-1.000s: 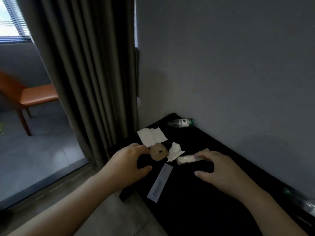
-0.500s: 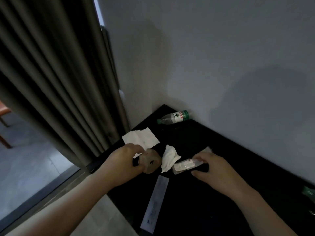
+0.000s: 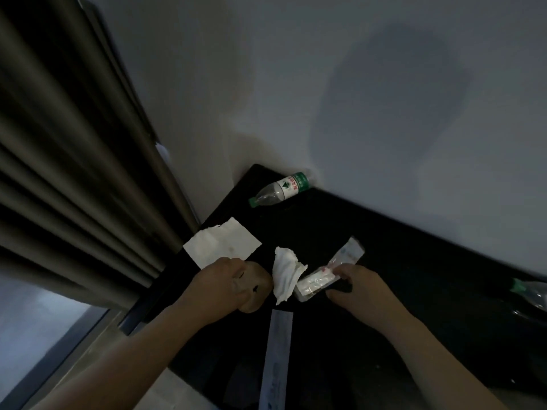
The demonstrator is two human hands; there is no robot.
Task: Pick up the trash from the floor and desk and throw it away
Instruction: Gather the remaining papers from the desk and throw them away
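The left hand (image 3: 225, 285) and the right hand (image 3: 364, 291) were low on the black desk (image 3: 384, 232), each holding a bit of trash.
The left hand's fingers were curled round a brown lump (image 3: 255, 292); I could not tell what it was. The right hand pinched a clear plastic packet (image 3: 318, 281). A crumpled white tissue (image 3: 285, 272) lay between the two hands. A flat white napkin (image 3: 222, 247) lay just past the left hand, near the curtain (image 3: 74, 173). A long paper strip (image 3: 276, 359) lay between the arms. A plastic bottle (image 3: 279, 189) lay on its side well past both hands, by the wall (image 3: 325, 84).
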